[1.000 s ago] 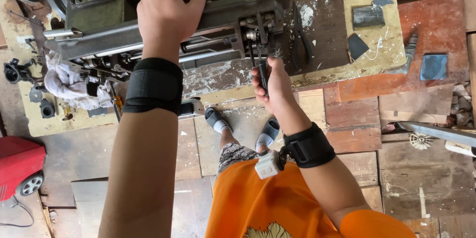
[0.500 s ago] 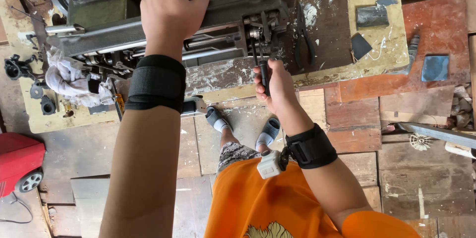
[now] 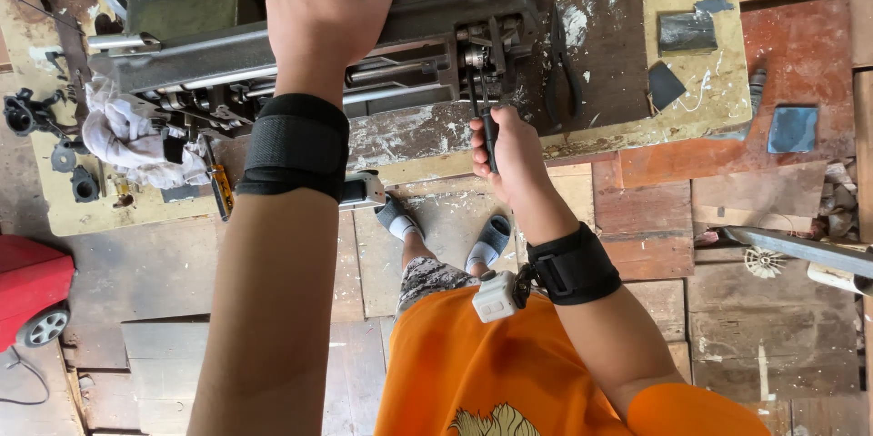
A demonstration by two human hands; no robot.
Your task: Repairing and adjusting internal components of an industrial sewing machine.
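The left hand (image 3: 320,10) is closed in a fist over the upper edge of a grey-green sewing machine (image 3: 300,54) tipped on its side on the worktop (image 3: 691,81), so that its underside rods and linkages face the camera; the right hand (image 3: 511,152) is wrapped around the dark handle of a screwdriver (image 3: 486,122), whose shaft runs up from the fist into the mechanism just above it, at the machine's right end. Judging from this, the work is somewhere in its middle: the machine is already tilted and braced, the tool is already at a fastener, but whether that screw is loose or tight cannot be told, and nothing looks refitted; small black parts (image 3: 36,140) lie well out to the left of the left hand, beyond a crumpled white rag (image 3: 127,140) beside that wrist; a yellow-handled tool (image 3: 218,189) lies just below the rag, and dark pliers (image 3: 564,81) rest just right of the screwdriver.
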